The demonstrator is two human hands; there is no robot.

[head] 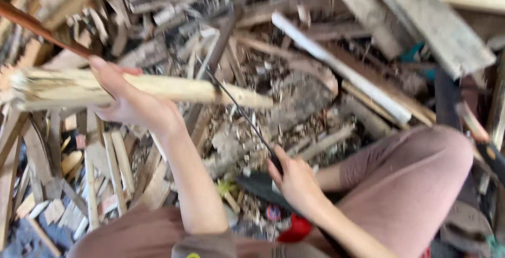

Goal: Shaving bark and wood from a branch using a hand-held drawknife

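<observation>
head view: left hand (129, 100) gripping pale wooden stick (173, 88), right hand (295, 180) clenched on thin blade's handle (275, 161)

The stick (158, 89) in my left grip (129, 100) is pale bare wood — matt, splintery at its frayed end. My right grip (297, 181) holds a thin dark blade (236, 108), metal with a dull finish. Scrap wood (326, 79) beneath is rough and grey; my trousers (421, 184) are soft matt cloth.

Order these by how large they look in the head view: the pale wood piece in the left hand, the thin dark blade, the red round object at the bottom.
1. pale wood piece
2. thin dark blade
3. red round object
</observation>
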